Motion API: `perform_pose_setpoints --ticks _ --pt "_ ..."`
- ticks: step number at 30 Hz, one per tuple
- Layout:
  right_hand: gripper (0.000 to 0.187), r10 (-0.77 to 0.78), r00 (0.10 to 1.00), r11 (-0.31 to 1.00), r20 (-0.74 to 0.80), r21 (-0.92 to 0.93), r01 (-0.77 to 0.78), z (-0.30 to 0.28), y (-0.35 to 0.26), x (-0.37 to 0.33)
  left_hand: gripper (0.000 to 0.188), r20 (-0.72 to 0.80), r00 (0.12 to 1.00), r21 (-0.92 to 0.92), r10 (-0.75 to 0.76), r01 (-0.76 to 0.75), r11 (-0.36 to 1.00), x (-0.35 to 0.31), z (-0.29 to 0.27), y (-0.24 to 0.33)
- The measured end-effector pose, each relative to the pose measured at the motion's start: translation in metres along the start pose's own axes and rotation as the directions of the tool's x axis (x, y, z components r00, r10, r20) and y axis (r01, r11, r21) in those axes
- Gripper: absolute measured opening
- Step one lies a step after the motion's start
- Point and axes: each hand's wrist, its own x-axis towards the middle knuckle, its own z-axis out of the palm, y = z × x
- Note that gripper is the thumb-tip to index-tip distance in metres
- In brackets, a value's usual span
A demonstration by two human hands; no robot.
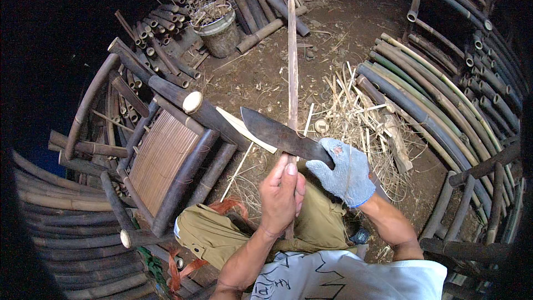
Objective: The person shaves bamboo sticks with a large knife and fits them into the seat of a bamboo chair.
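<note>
Bare fingers of my left hand (280, 191) wrap round a long, narrow bamboo strip (292, 66), which points away from me. Its near end comes out below that hand, over my lap. My right hand (345, 172) wears a light grey-blue knitted glove and is closed at the handle end of a machete (280, 136); the handle itself is hidden by the glove. The broad dark blade lies across the strip just beyond my left hand, its tip to the left. Whether the edge bites into the strip I cannot tell.
A bamboo chair (166, 158) stands close at left. Pale shavings (355, 116) are heaped on the dirt floor at right, beside long bamboo poles (433, 89). A bucket of scraps (217, 33) and cut bamboo pieces stand at the back left; stacked poles (83, 244) lie near left.
</note>
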Motion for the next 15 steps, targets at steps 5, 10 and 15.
perform_pose_setpoints --ticks 5,10,15 --pt "0.040 0.055 0.998 0.996 -0.030 -0.073 -0.057 0.004 0.008 0.010 0.049 0.063 0.997 0.078 -0.054 0.049 0.996 -0.011 -0.010 -0.004" --pt "0.036 0.114 0.991 0.988 -0.069 -0.094 -0.121 -0.007 0.025 0.031 0.047 0.211 0.974 0.056 -0.084 0.073 0.996 -0.037 -0.028 -0.017" --pt "0.038 0.170 0.960 0.974 -0.223 -0.113 -0.198 -0.037 0.072 0.065 0.047 0.261 0.945 0.064 -0.196 0.185 0.981 -0.090 -0.057 -0.044"
